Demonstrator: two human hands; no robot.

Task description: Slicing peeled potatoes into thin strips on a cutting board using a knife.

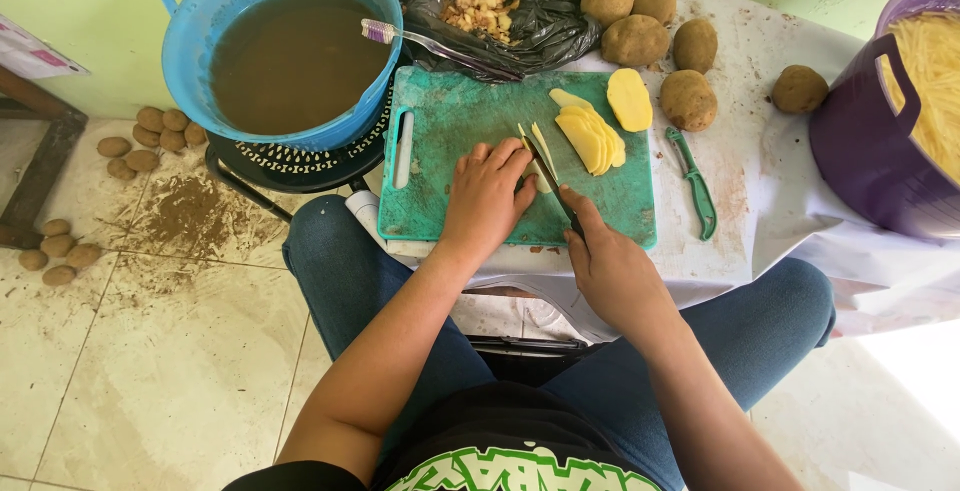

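The left hand point(487, 194) lies with fingers curled over a potato piece point(541, 151) near the middle of the green cutting board point(450, 121). The right hand point(612, 269), at the board's front edge, is closed around a knife point(548, 179) cutting it; potato slices point(592, 136) lie just beside

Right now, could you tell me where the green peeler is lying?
In the head view, the green peeler lies on the white cloth just right of the green cutting board, below the unpeeled potatoes.
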